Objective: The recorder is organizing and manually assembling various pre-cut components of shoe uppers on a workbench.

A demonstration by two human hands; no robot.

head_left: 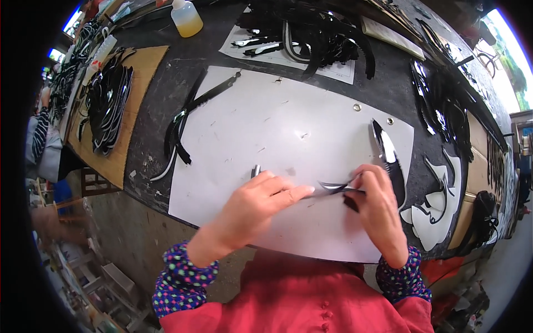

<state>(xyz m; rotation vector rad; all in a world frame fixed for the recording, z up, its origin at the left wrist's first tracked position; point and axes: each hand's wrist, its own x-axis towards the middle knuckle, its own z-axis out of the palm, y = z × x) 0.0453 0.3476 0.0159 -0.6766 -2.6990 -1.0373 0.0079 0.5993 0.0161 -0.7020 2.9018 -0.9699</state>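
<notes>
Over the white sheet (222, 144), both hands work on a thin black strip (333, 188) with a pale edge. My left hand (261, 202) is closed, its thumb and forefinger at the strip's left end. A short shiny end of something (255, 170) pokes up beside its knuckles; what it belongs to is hidden. My right hand (377, 200) pinches the strip's other end, with a dark piece hanging below its fingers. Beside that hand lies a long black-and-white curved piece (388, 149). Several black strips (180, 119) rest across the sheet's left edge.
A bottle of yellow liquid (187, 21) stands at the back. Black strips are heaped on paper (333, 75) at the far side and on cardboard (150, 64) at the left. White curved pieces (430, 230) lie at the right, near more black strips (444, 111).
</notes>
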